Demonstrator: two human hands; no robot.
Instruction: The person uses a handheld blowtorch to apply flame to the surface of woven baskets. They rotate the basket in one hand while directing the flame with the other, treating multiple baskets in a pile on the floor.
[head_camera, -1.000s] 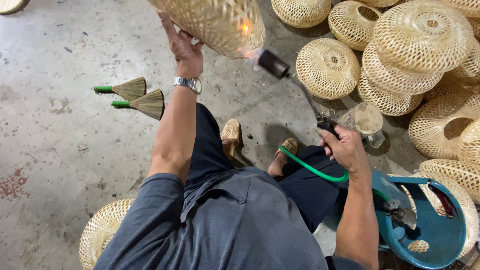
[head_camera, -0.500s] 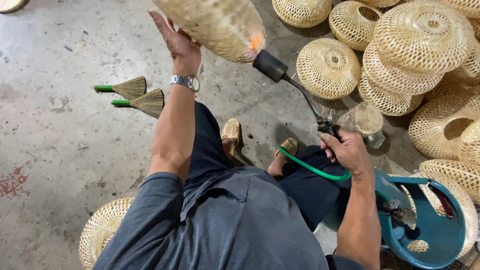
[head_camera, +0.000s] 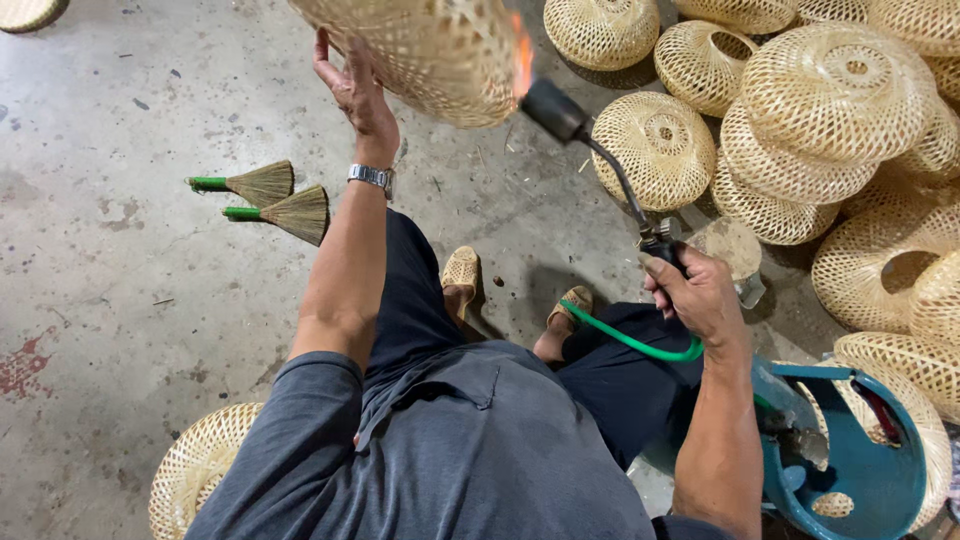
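Fingers of the left hand (head_camera: 350, 85) cup a woven basket (head_camera: 430, 50) at twelve o'clock; the right hand (head_camera: 695, 290) grips a flaming torch (head_camera: 590, 150). Stained concrete floor (head_camera: 100, 300) holds two small brooms (head_camera: 270, 200) at ten o'clock, stacked baskets (head_camera: 830, 100) at two, a blue gas cylinder (head_camera: 850, 470) at four

Brooms (head_camera: 268, 200) lie left of the left arm; baskets (head_camera: 800, 130) pile at right, behind the gas cylinder (head_camera: 850, 470).

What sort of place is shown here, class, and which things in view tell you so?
Probably a basket-weaving workshop: heaps of woven baskets on a bare concrete floor, the left hand holding one to a gas torch in the right hand.
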